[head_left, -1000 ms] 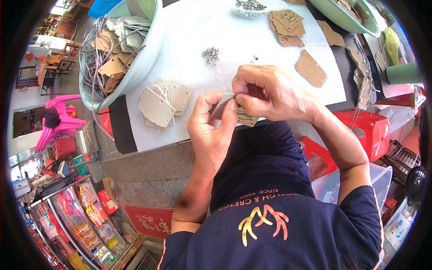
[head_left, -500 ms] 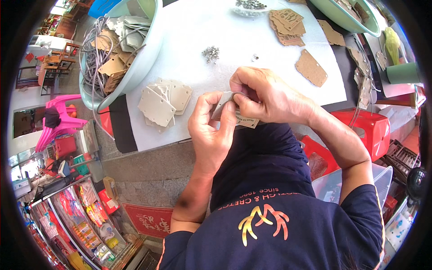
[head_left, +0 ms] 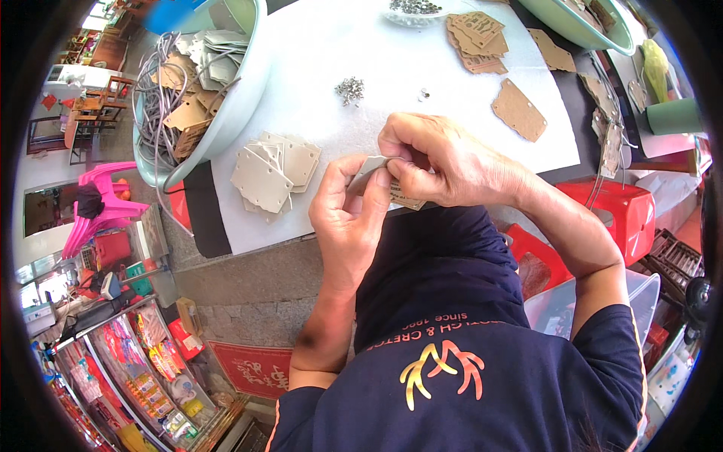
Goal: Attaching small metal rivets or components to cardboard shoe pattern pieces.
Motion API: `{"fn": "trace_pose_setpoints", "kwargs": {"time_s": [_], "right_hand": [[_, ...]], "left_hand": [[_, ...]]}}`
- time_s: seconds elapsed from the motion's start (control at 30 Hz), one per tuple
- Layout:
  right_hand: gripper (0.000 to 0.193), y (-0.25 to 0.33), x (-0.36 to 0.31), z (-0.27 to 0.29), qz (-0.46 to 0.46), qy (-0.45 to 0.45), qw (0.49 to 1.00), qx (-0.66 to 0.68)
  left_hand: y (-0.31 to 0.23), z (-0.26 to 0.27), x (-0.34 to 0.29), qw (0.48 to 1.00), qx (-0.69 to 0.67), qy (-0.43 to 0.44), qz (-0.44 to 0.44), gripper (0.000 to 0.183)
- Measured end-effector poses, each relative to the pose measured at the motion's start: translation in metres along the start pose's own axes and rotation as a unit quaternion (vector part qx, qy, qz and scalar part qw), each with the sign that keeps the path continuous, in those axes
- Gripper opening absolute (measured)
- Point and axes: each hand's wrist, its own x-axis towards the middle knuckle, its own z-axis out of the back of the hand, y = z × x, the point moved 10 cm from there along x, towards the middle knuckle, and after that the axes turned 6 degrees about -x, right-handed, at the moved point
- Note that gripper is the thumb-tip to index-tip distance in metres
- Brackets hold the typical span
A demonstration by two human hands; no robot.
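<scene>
My left hand (head_left: pixel 348 218) is closed on a thin grey card (head_left: pixel 366 170), its thumb against one face near the table's front edge. My right hand (head_left: pixel 448 162) pinches at the card's upper edge, fingertips close to the left thumb; what lies between them is hidden. Under the right hand shows a brown printed card (head_left: pixel 407 199), partly covered. Left of my hands is a loose pile of grey cards (head_left: pixel 263 179) with small holes along their edges. Beyond the hands lie a heap of small silvery metal pieces (head_left: pixel 349 91) and a few more such pieces (head_left: pixel 424 94).
A pale green basin (head_left: pixel 260 75) at the left holds grey cords and cards. Another basin (head_left: pixel 629 41) stands far right. Brown cards (head_left: pixel 520 111) lie on the white sheet (head_left: pixel 316 45) at right, near a clear dish (head_left: pixel 414 18) of metal pieces. Red stools (head_left: pixel 629 218) stand right.
Both hands have shifted very slightly left, still gripping at the same card. The fingertips of my right hand remain at its edge. Nothing else has visibly moved.
</scene>
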Motion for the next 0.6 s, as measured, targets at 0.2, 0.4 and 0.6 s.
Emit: {"fn": "trace_pose_setpoints", "kwargs": {"time_s": [0.2, 0.4, 0.6], "right_hand": [[0.017, -0.021, -0.006, -0.008, -0.091, 0.053, 0.979, 0.177], [0.021, -0.038, -0.020, -0.001, -0.184, 0.122, 0.954, 0.204], [0.018, -0.025, -0.028, 0.011, -0.136, 0.097, 0.979, 0.119]], "left_hand": [[0.000, 0.009, 0.005, 0.998, -0.057, -0.015, 0.013, 0.017], [0.001, 0.017, 0.011, 0.996, -0.075, -0.052, 0.020, 0.013], [0.004, 0.007, 0.013, 0.996, -0.072, -0.043, 0.035, 0.014]]}}
